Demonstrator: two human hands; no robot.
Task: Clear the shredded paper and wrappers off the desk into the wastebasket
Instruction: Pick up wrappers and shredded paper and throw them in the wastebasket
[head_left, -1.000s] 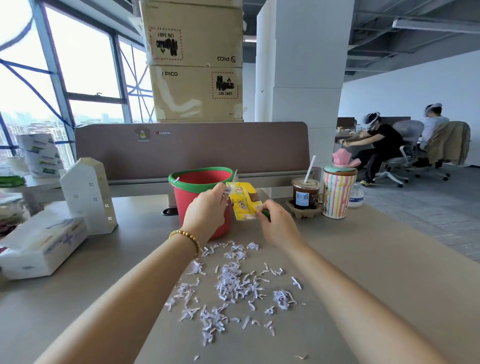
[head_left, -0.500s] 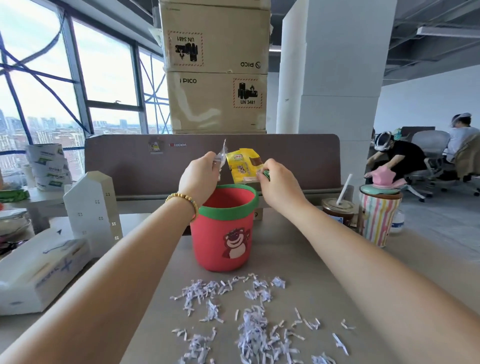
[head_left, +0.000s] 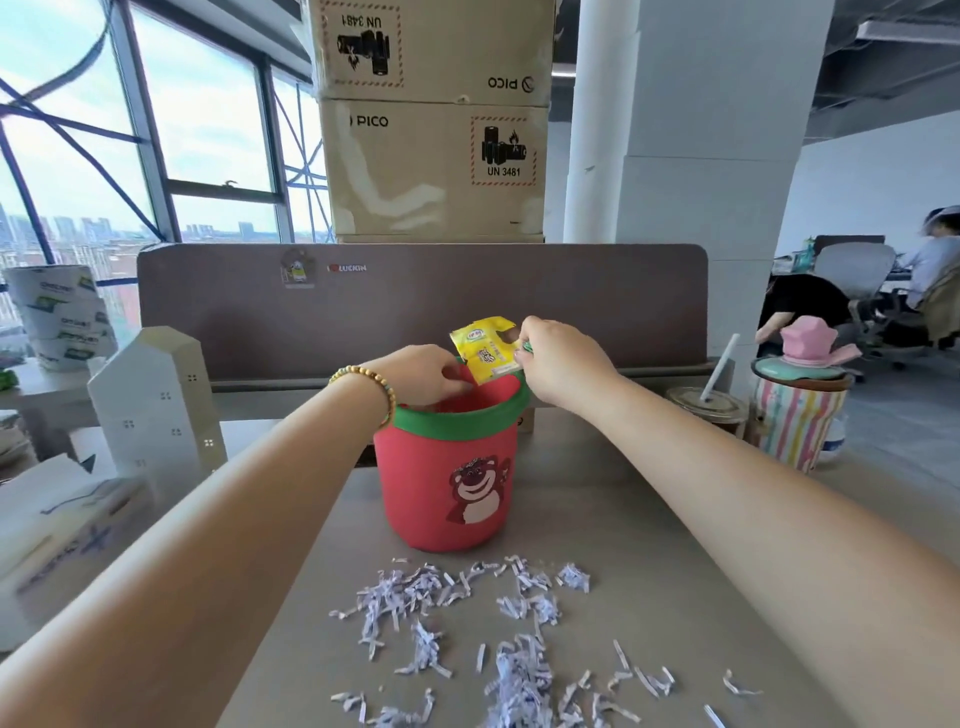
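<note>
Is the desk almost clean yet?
Not yet. Nothing looks finished so far. The right hand holds a yellow wrapper over the red wastebasket, and the left hand is at its rim, fingers dipping inside. The shredded paper lies all over the desk.

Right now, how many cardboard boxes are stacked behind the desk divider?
2 in view. The lower cardboard box sits just above the divider, with its label upright. The upper cardboard box rests on it with its print upside down. More may be hidden above the frame or behind the divider.
</note>
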